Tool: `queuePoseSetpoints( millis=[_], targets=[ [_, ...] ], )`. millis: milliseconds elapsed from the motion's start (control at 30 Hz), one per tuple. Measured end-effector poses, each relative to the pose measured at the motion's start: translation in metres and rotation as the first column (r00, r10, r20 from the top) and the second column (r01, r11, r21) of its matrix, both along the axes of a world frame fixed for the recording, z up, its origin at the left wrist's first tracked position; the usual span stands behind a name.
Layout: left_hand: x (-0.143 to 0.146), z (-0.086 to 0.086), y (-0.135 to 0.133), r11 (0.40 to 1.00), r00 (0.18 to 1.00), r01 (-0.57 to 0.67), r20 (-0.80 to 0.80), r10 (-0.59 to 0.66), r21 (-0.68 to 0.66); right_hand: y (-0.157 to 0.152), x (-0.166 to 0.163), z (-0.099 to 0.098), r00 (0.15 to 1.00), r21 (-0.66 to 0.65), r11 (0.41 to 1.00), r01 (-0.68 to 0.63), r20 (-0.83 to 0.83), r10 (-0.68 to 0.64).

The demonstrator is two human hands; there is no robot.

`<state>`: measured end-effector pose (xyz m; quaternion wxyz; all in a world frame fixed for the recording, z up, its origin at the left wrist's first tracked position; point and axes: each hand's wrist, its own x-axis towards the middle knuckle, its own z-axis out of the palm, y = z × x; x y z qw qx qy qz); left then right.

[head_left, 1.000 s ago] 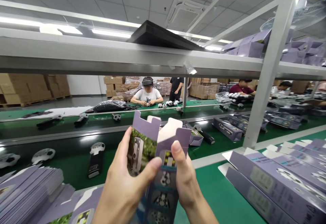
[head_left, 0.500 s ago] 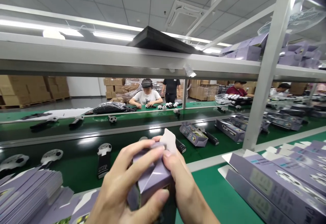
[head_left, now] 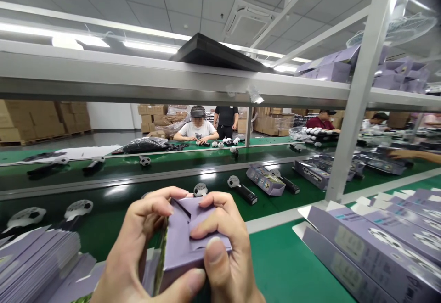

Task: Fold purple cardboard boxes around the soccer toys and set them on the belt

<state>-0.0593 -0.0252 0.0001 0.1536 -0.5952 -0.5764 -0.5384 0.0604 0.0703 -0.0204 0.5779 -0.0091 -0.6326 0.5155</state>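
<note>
Two hands fold a purple box
Left hand (head_left: 138,248) and right hand (head_left: 220,243) both grip the purple box (head_left: 186,243); fingers press its top flaps down.

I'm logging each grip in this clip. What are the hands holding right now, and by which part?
Both hands hold one purple carton by its end: left hand wraps the side, right hand presses the folded end flaps.

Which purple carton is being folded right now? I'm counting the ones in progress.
The purple carton gripped between the left hand and right hand; the others lie flat or assembled on the table.
</note>
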Motion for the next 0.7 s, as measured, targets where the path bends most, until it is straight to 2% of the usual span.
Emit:
queuePoseSetpoints(
  millis=[67, 133, 167, 200, 233, 267, 300, 367, 433, 500, 600, 700],
  targets=[
    [-0.005, -0.002, -0.001, 1.000, 1.000, -0.011, 0.019, 0.011, 0.009, 0.006, 0.006, 0.007, 0.976, -0.015, 0.986, -0.166, 0.143, 0.166],
    [-0.006, -0.002, -0.001, 0.999, 0.998, 0.032, 0.062, -0.033, 0.014, 0.016, 0.015, 0.015, 0.851, -0.053, 0.935, -0.352, 0.398, 0.343],
    [-0.004, -0.001, 0.000, 0.998, 0.991, 0.059, 0.120, -0.062, 0.031, 0.023, 0.020, 0.018, 0.788, -0.074, 0.920, -0.384, 0.493, 0.369],
    [0.000, 0.002, 0.001, 0.995, 0.976, 0.075, 0.198, -0.086, 0.059, 0.031, 0.025, 0.021, 0.773, -0.078, 0.931, -0.357, 0.535, 0.341],
    [0.005, 0.004, 0.002, 0.993, 0.956, 0.074, 0.278, -0.097, 0.094, 0.040, 0.029, 0.022, 0.814, -0.063, 0.962, -0.266, 0.521, 0.259],
    [0.010, 0.007, 0.004, 0.991, 0.932, 0.058, 0.350, -0.098, 0.122, 0.050, 0.032, 0.021, 0.870, -0.037, 0.992, -0.120, 0.478, 0.123],
    [0.016, 0.009, 0.005, 0.989, 0.913, 0.032, 0.399, -0.088, 0.144, 0.060, 0.034, 0.018, 0.900, -0.020, 0.998, 0.053, 0.433, -0.039],
    [0.026, 0.012, 0.007, 0.989, 0.908, -0.009, 0.415, -0.053, 0.148, 0.076, 0.033, 0.009, 0.861, 0.008, 0.940, 0.340, 0.399, -0.315],
    [0.031, 0.011, 0.009, 0.989, 0.915, -0.026, 0.401, -0.033, 0.143, 0.081, 0.024, -0.003, 0.796, 0.040, 0.887, 0.460, 0.426, -0.431],
    [0.035, 0.009, 0.012, 0.987, 0.915, -0.039, 0.402, -0.028, 0.157, 0.070, 0.006, -0.018, 0.800, 0.061, 0.909, 0.413, 0.452, -0.394],
    [0.038, 0.005, 0.016, 0.984, 0.923, -0.036, 0.384, -0.033, 0.172, 0.030, -0.032, -0.037, 0.851, 0.076, 0.974, 0.216, 0.474, -0.226],
    [0.039, 0.002, 0.017, 0.993, 0.927, -0.043, 0.375, 0.000, 0.106, -0.010, -0.068, -0.042, 0.916, 0.056, 0.996, 0.069, 0.391, -0.086]
  ],
)
